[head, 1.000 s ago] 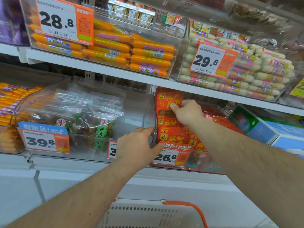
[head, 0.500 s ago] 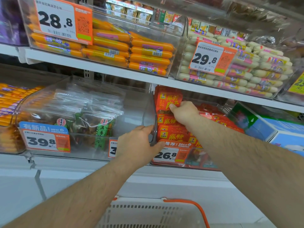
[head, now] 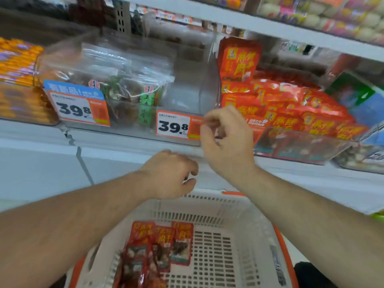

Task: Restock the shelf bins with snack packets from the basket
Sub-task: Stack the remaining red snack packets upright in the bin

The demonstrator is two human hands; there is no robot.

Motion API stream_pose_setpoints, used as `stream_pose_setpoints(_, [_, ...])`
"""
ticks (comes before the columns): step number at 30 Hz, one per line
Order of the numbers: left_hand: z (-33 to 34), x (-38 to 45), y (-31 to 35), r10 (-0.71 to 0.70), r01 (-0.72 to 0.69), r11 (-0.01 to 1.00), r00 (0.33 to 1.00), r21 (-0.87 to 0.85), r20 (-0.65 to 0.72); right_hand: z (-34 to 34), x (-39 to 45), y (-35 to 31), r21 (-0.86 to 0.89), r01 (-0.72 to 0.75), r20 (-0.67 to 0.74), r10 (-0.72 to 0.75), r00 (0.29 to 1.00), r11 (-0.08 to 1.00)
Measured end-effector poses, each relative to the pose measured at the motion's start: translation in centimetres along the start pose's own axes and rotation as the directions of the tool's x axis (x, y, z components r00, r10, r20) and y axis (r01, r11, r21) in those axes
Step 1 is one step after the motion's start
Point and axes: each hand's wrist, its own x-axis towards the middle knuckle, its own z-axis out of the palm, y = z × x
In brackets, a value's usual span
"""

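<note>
Both hands hang loosely curled, seemingly empty: left hand (head: 170,175), right hand (head: 226,142), above the basket (head: 245,213).

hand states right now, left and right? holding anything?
Left hand: fingers loosely curled, holding nothing, above the basket.
Right hand: fingers loosely curled, holding nothing, in front of the bins.

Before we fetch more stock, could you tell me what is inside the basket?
The basket holds a few red snack packets at its left; the left forearm hides its near-left corner.
</note>
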Motion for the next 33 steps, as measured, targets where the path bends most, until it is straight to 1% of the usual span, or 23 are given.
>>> stream_pose_setpoints(1, [1.2,-0.7,-0.8,-0.077,0.074,0.997,0.986,0.027,0.151,1.2,-2.2,0.1,0.029,-0.018,0.077,0.016,0.997,0.999])
stream_pose_setpoints(2, [2.2,-1.4,-1.6,-0.138,0.129,0.99,0.949,0.052,0.284,2.6,-4.4,0.7,0.036,-0.073,0.16,0.067,0.985,0.997])
stream_pose_setpoints(3, [2.9,-2.0,-2.2,-0.177,0.162,0.984,0.907,0.07,0.383,3.9,-6.5,1.4,0.018,-0.16,0.247,0.151,0.957,0.987])
stream_pose_setpoints(4, [3.5,-2.5,-2.6,-0.198,0.173,0.98,0.871,0.096,0.45,5.3,-8.5,2.4,-0.021,-0.265,0.331,0.257,0.908,0.964])
stream_pose_setpoints(5, [4.2,-2.9,-3.0,-0.21,0.169,0.977,0.838,0.127,0.503,6.5,-10.5,3.1,-0.066,-0.37,0.404,0.364,0.839,0.927])
stream_pose_setpoints(6, [4.8,-3.3,-3.3,-0.215,0.157,0.976,0.805,0.151,0.553,7.6,-12.4,3.7,-0.116,-0.466,0.467,0.463,0.753,0.877])
stream_pose_setpoints(7, [5.4,-3.7,-3.4,-0.22,0.149,0.975,0.767,0.166,0.603,8.5,-14.4,4.0,-0.175,-0.552,0.522,0.552,0.65,0.815])
stream_pose_setpoints(8, [6.1,-4.0,-3.5,-0.223,0.143,0.974,0.727,0.174,0.649,9.3,-16.5,4.1,-0.247,-0.624,0.571,0.631,0.525,0.742])
stream_pose_setpoints(9, [6.7,-4.3,-3.6,-0.222,0.139,0.975,0.693,0.175,0.686,10.1,-18.7,4.0,-0.326,-0.68,0.617,0.693,0.373,0.656])
stream_pose_setpoints(10, [7.4,-4.5,-3.6,-0.216,0.139,0.976,0.67,0.166,0.711,10.9,-20.9,3.9,-0.406,-0.717,0.659,0.725,0.2,0.566])
stream_pose_setpoints(11, [8.0,-4.7,-3.6,-0.203,0.142,0.979,0.659,0.146,0.724,11.8,-22.8,3.5,-0.478,-0.737,0.691,0.722,0.018,0.477])
stream_pose_setpoints(12, [8.4,-4.7,-3.6,-0.193,0.148,0.981,0.656,0.125,0.73,12.4,-24.3,3.0,-0.525,-0.75,0.723,0.675,-0.145,0.402])
stream_pose_setpoints(13, [8.7,-4.8,-3.6,-0.185,0.154,0.982,0.658,0.11,0.73,13.0,-25.4,2.4,-0.558,-0.744,0.755,0.598,-0.27,0.369])
stream_pose_setpoints(14, [8.9,-4.8,-3.5,-0.181,0.155,0.983,0.661,0.103,0.729,13.4,-26.3,1.8,-0.579,-0.72,0.778,0.524,-0.348,0.381])
stream_pose_setpoints(16, [9.1,-4.9,-3.7,-0.178,0.149,0.983,0.661,0.104,0.729,13.8,-27.4,0.4,-0.613,-0.671,0.781,0.449,-0.434,0.417])
stream_pose_setpoints(17, [9.1,-5.0,-3.8,-0.178,0.149,0.983,0.659,0.106,0.731,14.0,-28.0,-0.2,-0.637,-0.662,0.762,0.456,-0.461,0.395])
stream_pose_setpoints(19, [9.1,-5.0,-4.1,-0.193,0.17,0.98,0.655,0.106,0.73,14.2,-29.1,-1.0,-0.66,-0.691,0.726,0.486,-0.487,0.294])
stream_pose_setpoints(20, [9.1,-5.0,-4.2,-0.202,0.184,0.977,0.653,0.105,0.73,14.2,-29.4,-1.3,-0.65,-0.715,0.722,0.503,-0.475,0.257])
stream_pose_setpoints(21, [9.0,-4.9,-4.3,-0.207,0.194,0.976,0.653,0.103,0.729,14.2,-29.6,-1.2,-0.629,-0.734,0.728,0.525,-0.441,0.255])
stream_pose_setpoints(22, [9.0,-4.9,-4.4,-0.21,0.198,0.975,0.652,0.103,0.729,14.0,-29.4,-0.9,-0.603,-0.744,0.743,0.542,-0.392,0.289])
stream_pose_setpoints(25, [9.1,-4.7,-4.4,-0.221,0.205,0.973,0.663,0.111,0.715,12.5,-26.6,0.6,-0.548,-0.68,0.78,0.592,-0.204,0.487])
stream_pose_setpoints(29, [8.2,-4.0,-3.9,-0.229,0.29,0.956,0.675,0.034,0.702,9.2,-20.8,3.2,-0.521,-0.651,0.785,0.61,-0.111,0.552])
stream_pose_setpoints(33, [7.0,-2.9,-2.8,-0.204,0.361,0.926,0.729,-0.113,0.654,4.6,-14.2,3.4,-0.472,-0.565,0.83,0.557,-0.027,0.677])
